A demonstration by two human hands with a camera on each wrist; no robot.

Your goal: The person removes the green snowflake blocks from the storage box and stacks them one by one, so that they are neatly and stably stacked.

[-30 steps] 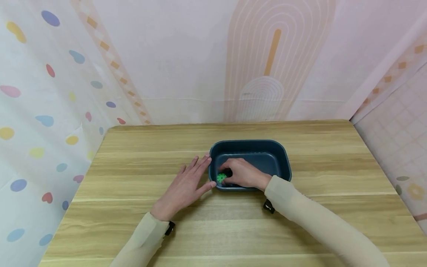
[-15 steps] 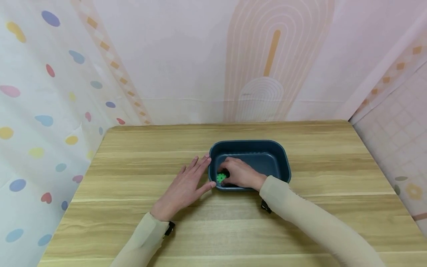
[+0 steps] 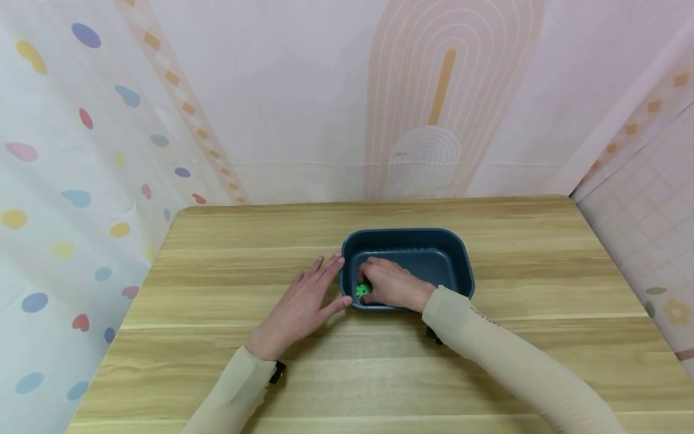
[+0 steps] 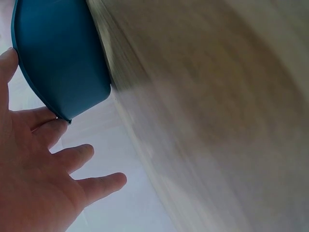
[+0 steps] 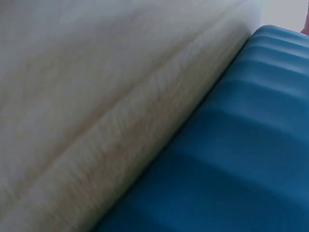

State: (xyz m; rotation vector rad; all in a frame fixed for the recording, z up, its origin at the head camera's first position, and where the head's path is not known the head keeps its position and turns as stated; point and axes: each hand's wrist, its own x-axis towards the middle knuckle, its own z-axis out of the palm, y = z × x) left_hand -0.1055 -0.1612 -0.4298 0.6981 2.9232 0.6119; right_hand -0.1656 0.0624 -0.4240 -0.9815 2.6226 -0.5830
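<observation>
A dark blue tub (image 3: 428, 265) stands on the wooden table, with a small green round piece (image 3: 362, 291) with a notched edge in its near left corner. My right hand (image 3: 393, 284) reaches into the tub, its curled fingers and thumb pinching that piece, which they partly cover. Against the tub's left rim rests my left hand (image 3: 298, 310), fingers spread and straight, thumb at the near corner. In the left wrist view, fingertips of the left hand (image 4: 38, 164) touch the rim of the tub (image 4: 63, 58). Only the ribbed outer wall of the tub (image 5: 241, 145) fills the right wrist view; the right hand's work is hidden there.
The wooden table (image 3: 249, 241) extends on all sides of the tub. Behind it hangs a patterned pale pink curtain (image 3: 303, 102), and another curtain (image 3: 81, 241) with coloured spots hangs at the left.
My right hand's fingers have drawn closer round the green piece, which has shifted slightly within the tub's corner. The left hand stays at the rim.
</observation>
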